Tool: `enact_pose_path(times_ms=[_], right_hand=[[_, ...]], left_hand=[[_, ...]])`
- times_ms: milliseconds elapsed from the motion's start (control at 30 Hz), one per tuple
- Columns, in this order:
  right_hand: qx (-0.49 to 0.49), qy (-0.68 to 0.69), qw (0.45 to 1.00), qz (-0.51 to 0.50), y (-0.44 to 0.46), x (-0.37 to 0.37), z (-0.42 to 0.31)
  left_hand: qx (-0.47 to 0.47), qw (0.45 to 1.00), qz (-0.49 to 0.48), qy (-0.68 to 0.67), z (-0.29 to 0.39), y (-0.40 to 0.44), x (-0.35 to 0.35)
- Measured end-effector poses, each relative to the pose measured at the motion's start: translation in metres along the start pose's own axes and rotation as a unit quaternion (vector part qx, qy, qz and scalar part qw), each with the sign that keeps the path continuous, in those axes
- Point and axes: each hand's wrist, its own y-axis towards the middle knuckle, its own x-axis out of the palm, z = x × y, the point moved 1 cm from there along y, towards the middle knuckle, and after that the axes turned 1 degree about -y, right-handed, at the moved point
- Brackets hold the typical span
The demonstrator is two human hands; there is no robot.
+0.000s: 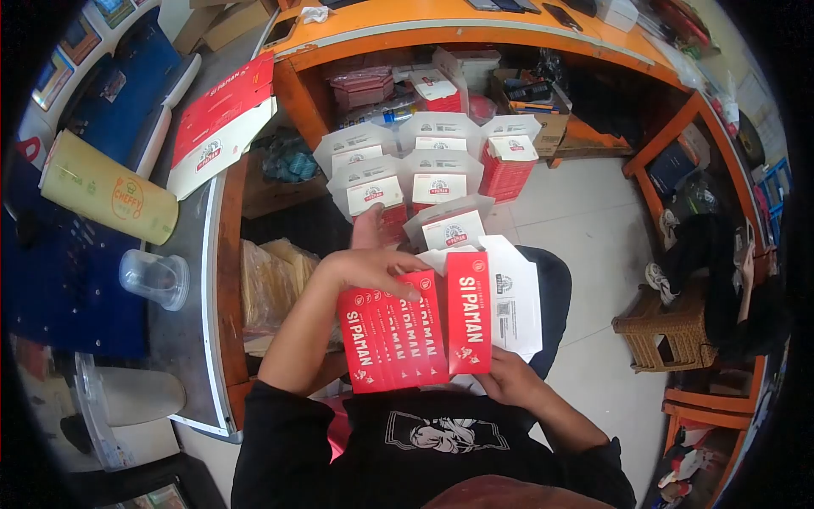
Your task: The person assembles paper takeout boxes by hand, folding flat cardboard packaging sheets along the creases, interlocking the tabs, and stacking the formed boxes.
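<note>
Black shirt [314, 458] with a pale printed picture spreads across 6 o'clock. Above it, the left hand [343, 273] bends its fingers over the top of the fanned red cartons [366, 339], gripping them; they overlap like playing cards, long axes near 12-to-6, tops tipped slightly toward 11. The right hand [513, 379] pinches the single red carton [470, 318] at its lower corner, toward 5 o'clock. This one stands just beside the fan, at its 3 o'clock side, its long axis almost straight 12-to-6, the lettering running along it; its white flap [519, 310] opens toward 3. Past the hands, toward 12, white-topped stacks of boxes [441, 188] stand close together with raised flaps, below an orange desk [381, 38]. Out at 10 o'clock lies a yellow cup [110, 187], near red-and-white sheets [225, 123]; a clear cup [154, 278] is at 9, a wicker basket [666, 339] at 3.
</note>
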Motion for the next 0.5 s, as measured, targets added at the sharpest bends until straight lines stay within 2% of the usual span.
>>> enact_pose_path(times_ms=[33, 133, 233, 333, 500], right_hand=[[0.022, 0.002, 1.0, -0.012, -0.002, 0.004, 0.007], [0.016, 0.055, 0.998, -0.018, -0.006, 0.009, 0.021], [0.025, 0.101, 0.994, -0.045, -0.015, 0.012, 0.022], [0.079, 0.147, 0.982, -0.085, -0.022, 0.014, 0.022], [0.035, 0.175, 0.971, -0.163, -0.017, 0.028, 0.034]], left_hand=[[-0.001, 1.0, -0.03, 0.003, -0.009, 0.007, 0.001], [0.006, 0.991, -0.092, -0.095, -0.021, 0.023, -0.001], [0.004, 0.993, -0.073, -0.089, -0.017, 0.026, -0.001], [0.035, 0.993, -0.041, -0.103, -0.026, 0.032, 0.003], [0.05, 0.973, -0.109, -0.196, -0.015, 0.033, 0.002]])
